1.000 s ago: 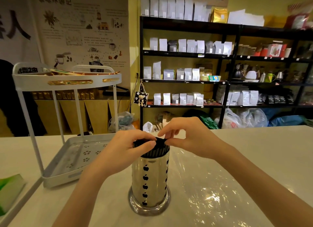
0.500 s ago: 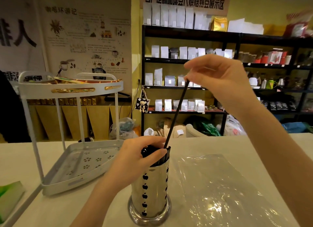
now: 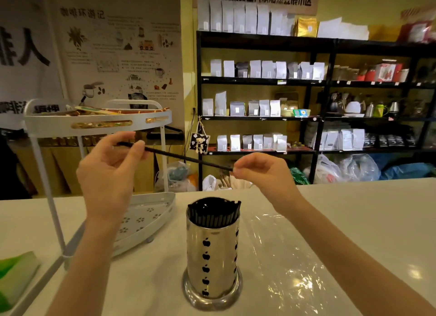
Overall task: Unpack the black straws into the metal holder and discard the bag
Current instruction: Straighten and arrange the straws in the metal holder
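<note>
- Since half a second ago: left hand (image 3: 111, 172) lifted off the holder's rim and raised; single straw (image 3: 186, 159), then steep and gripped only by the right hand, now pulled clear and lying nearly level in the air.
- Both hands up above the table (image 3: 354, 221), well clear of the holder below.
- Left hand pinching the straw's left end between thumb and fingertips (image 3: 138, 148); right hand (image 3: 262, 172) pinching the right end the same way, other fingers loosely curled.
- One thin, rigid, matte black straw, spanning the gap between the hands, left end slightly higher.
- One metal holder (image 3: 212, 256): polished cylinder, mirror-bright, on a wider round foot, pierced with columns of small apple-shaped cut-outs; upright near the table's front edge, below and between the hands.
- Bundle of black straws (image 3: 213, 213) packed inside it, tops just above the rim; too many and too tight to count.
- One clear bag (image 3: 283, 252): thin, glossy, crinkled film, lying flat on the table just right of the holder, touched by neither hand.
- One white two-tier rack (image 3: 99, 122) toward the table's left edge, corner-shaped trays on slim posts, flower-shaped perforations in the lower tray.
- Table top pale, smooth, faintly glossy.
</note>
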Tool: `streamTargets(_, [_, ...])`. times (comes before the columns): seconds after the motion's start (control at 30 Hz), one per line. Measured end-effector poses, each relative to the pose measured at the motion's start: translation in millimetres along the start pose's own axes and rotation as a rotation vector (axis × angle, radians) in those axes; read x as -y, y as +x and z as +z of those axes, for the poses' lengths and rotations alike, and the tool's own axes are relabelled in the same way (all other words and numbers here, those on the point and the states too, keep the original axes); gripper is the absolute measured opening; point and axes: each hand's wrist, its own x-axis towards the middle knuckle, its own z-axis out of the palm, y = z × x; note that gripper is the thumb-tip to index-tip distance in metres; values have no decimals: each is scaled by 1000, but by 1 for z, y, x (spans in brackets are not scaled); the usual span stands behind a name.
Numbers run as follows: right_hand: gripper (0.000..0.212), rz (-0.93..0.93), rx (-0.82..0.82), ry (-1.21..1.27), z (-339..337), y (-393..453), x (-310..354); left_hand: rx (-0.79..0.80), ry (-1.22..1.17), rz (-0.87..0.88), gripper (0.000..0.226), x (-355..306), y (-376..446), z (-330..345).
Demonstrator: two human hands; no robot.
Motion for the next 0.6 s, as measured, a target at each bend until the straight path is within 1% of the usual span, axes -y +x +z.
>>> streamTargets(0.07, [22,1,126,-105,8,-1,-8,0,78,41,34,0,7,2])
streamTargets(0.13, [15,2,221,-186,14,-3,-13,44,112,76,39,-2,9,4])
streamTargets(0.17, [14,13,233,-204,15,-5,-15,82,130,102,41,-3,9,5])
streamTargets(0.27, [28,95,225,-171,13,-8,-22,271,217,193,40,-4,1,10])
streamTargets(0.3, [30,128,233,-143,10,-11,-24,340,245,207,40,-2,-4,13])
streamTargets(0.37, [24,181,275,-89,7,-17,-27,436,253,214,38,3,-14,18])
streamTargets(0.4, [26,198,302,-87,7,-21,-29,448,246,226,36,4,-18,20])
streamTargets(0.47, [34,230,330,-129,9,-25,-35,400,230,271,31,4,-21,21])
streamTargets(0.6, [36,188,270,-132,10,-27,-42,253,150,388,28,-14,-11,14])
